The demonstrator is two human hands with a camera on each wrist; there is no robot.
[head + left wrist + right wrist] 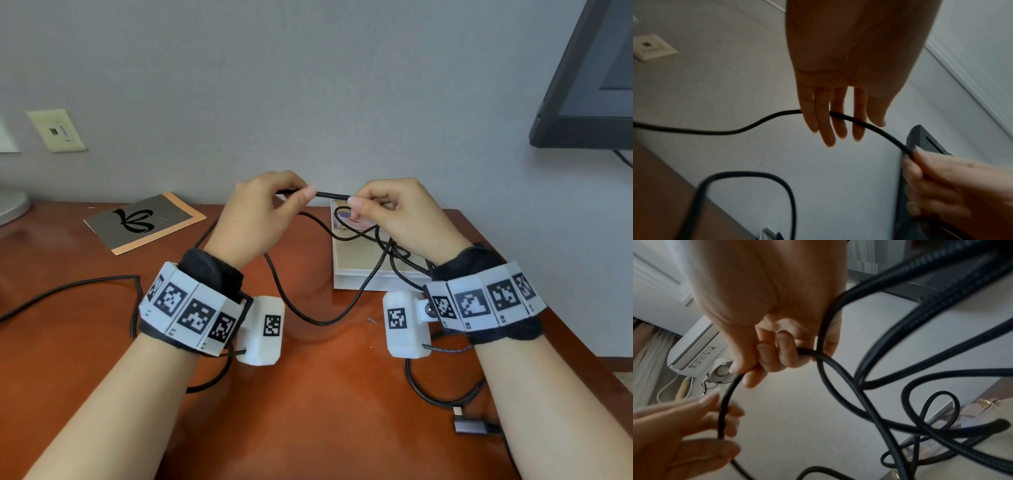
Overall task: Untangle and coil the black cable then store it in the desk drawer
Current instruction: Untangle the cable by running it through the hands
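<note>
Nearest the head camera, two forearms with marker bands at the wrists are stretched over the reddish desk (pixel 308 394). Beyond the bands, loops of the black cable (pixel 308 317) are draped across the desk surface, one slack loop sagging between the wrists and another strand trailing off to the left edge. Further out, a knot of crossed strands is seen lying on the pale box (pixel 356 270) that stands beside the right wrist.

Above that, a short stretch of the cable is held raised between the two hands. It is pinched by the left hand (pixel 263 209) between thumb and fingertips, the other fingers hanging fairly straight in the left wrist view, and it is gripped by the right hand (pixel 400 216) with curled fingers, several further strands being seen to pass under that palm in the right wrist view. A card with a black emblem (pixel 144 221) lies further back on the left, and a monitor (pixel 589 85) is at the far right by the wall.

The untangling step is judged to be in hand; no coil has been formed, and no drawer is shown. The next move would call for the held stretch to be followed toward the knot and the crossed loops drawn apart without being pulled tight.
</note>
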